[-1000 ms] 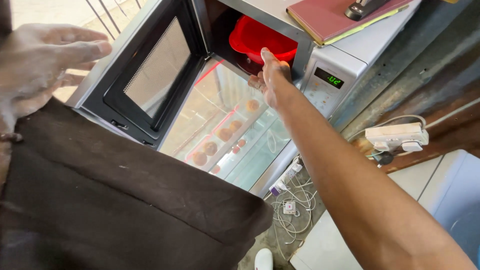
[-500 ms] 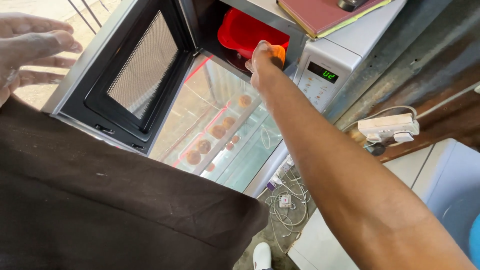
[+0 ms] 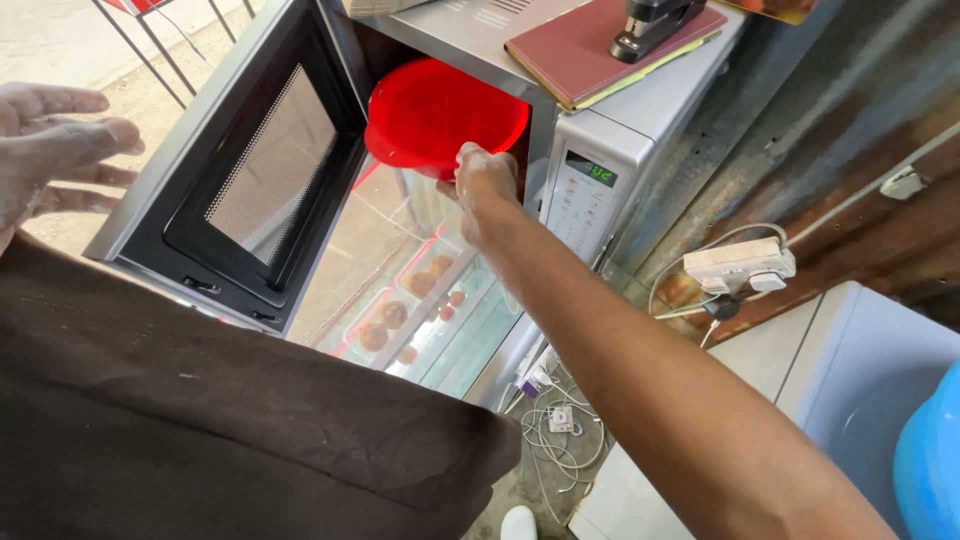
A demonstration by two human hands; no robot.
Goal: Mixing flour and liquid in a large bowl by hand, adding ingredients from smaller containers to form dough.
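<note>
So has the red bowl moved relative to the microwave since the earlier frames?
Yes. The red bowl, gripped by the right hand, has come forward out of the microwave cavity and now tilts past its front edge.

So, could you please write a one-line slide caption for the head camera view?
Right hand grips a red bowl at the open microwave; left hand hovers by its door.

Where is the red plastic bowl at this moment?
In the head view, the red bowl is upper centre, tilted at the mouth of the open microwave, gripped at its rim by the right hand, below the maroon notebook.
</note>
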